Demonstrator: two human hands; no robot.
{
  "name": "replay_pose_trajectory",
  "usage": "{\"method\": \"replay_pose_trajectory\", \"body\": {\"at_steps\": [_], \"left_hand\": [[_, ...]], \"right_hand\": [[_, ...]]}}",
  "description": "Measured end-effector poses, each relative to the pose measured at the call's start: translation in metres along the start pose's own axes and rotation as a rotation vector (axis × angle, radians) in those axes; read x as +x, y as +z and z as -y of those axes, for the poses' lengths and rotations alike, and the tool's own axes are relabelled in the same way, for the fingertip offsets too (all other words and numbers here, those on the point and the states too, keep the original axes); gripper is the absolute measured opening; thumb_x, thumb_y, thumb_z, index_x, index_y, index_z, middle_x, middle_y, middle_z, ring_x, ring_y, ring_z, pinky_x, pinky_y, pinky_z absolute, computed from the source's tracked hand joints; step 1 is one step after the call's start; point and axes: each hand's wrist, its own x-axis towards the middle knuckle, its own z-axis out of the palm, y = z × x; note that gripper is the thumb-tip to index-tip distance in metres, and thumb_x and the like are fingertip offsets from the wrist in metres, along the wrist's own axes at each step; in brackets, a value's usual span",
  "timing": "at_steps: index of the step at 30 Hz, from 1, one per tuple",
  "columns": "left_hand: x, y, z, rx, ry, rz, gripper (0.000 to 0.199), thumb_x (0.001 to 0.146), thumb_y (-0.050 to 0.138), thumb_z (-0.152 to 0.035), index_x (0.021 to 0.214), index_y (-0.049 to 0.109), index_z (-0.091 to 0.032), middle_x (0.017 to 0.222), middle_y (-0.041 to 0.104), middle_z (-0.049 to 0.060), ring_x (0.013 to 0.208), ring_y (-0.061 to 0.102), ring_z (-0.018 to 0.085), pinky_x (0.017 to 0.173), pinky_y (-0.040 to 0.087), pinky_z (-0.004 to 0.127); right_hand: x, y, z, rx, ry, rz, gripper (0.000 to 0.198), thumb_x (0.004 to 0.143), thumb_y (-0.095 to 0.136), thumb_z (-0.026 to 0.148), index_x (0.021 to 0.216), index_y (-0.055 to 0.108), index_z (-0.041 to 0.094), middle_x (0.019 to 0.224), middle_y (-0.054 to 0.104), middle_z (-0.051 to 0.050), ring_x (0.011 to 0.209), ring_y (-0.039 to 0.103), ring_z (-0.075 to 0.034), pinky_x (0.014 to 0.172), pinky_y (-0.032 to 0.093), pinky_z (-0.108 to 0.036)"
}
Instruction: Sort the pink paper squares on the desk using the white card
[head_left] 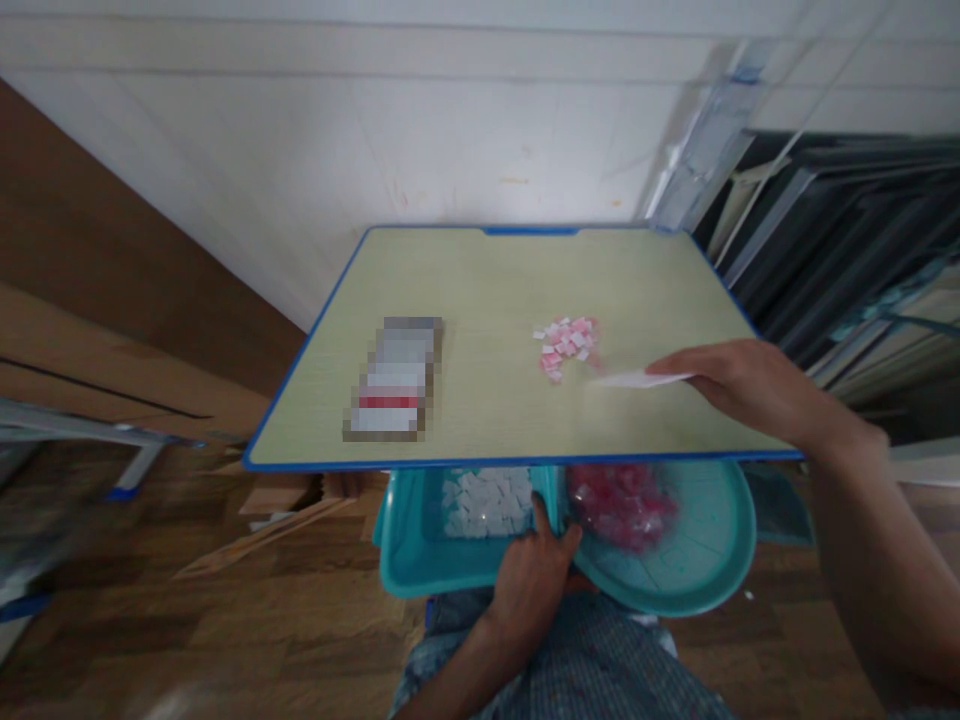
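My right hand (739, 385) is closed over the right part of the table. Between its fingers is a thin, flat white piece (645, 380), blurred, its material unclear. To the left of its tip lies a small pile of pink and white paper-like pieces (568, 343). Below the table's front edge, my left hand (534, 570) grips the rim between two teal containers. Its index finger reaches inside the rectangular teal tub (439, 578), beside many small white pieces (487, 502); the thumb is on the side of the round teal tray (712, 600). Shiny pink-red packets (626, 505) fill part of that tray.
The pale folding table (480, 275) has a blue edge and stands against a white wall. A pixelated rectangular object (397, 380) lies on its left side. Dark flat panels (825, 220) lean at the right. Brown cardboard (112, 250) stands at the left.
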Motion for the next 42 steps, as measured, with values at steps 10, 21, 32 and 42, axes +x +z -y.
{"method": "replay_pose_trajectory", "body": {"at_steps": [10,21,32,42], "left_hand": [[0.001,0.002,0.001,0.007,-0.003,0.009,0.059,0.066,0.050,-0.054,0.117,0.037,-0.029,0.131,0.026,0.025,0.073,0.061,0.022,0.061,0.049,0.035],[0.001,0.000,0.001,0.023,-0.007,0.030,0.059,0.067,0.046,-0.055,0.119,0.035,-0.028,0.131,0.024,0.028,0.076,0.061,0.024,0.062,0.048,0.036],[0.001,-0.001,0.001,0.031,-0.018,0.036,0.059,0.064,0.048,-0.055,0.116,0.036,-0.030,0.130,0.026,0.026,0.076,0.061,0.023,0.063,0.048,0.035],[0.001,-0.001,0.000,0.017,-0.016,0.029,0.061,0.065,0.049,-0.054,0.119,0.035,-0.028,0.130,0.025,0.029,0.074,0.062,0.023,0.061,0.048,0.035]], "right_hand": [[0.008,-0.001,-0.014,-0.019,0.074,0.068,0.032,0.079,0.039,0.017,0.097,0.063,0.027,0.092,0.067,-0.002,0.086,0.060,-0.020,0.071,0.044,-0.028],[0.013,0.011,-0.030,0.048,0.058,0.026,0.034,0.078,0.038,0.013,0.097,0.064,0.023,0.098,0.065,-0.003,0.091,0.059,-0.019,0.077,0.043,-0.030],[0.061,0.020,-0.037,-0.096,0.254,-0.154,0.033,0.080,0.037,0.020,0.103,0.061,0.024,0.099,0.064,-0.005,0.091,0.058,-0.023,0.073,0.042,-0.032],[0.002,0.015,-0.044,0.042,0.025,0.027,0.037,0.077,0.037,0.012,0.101,0.062,0.024,0.102,0.063,-0.002,0.095,0.057,-0.020,0.078,0.044,-0.031]]}}
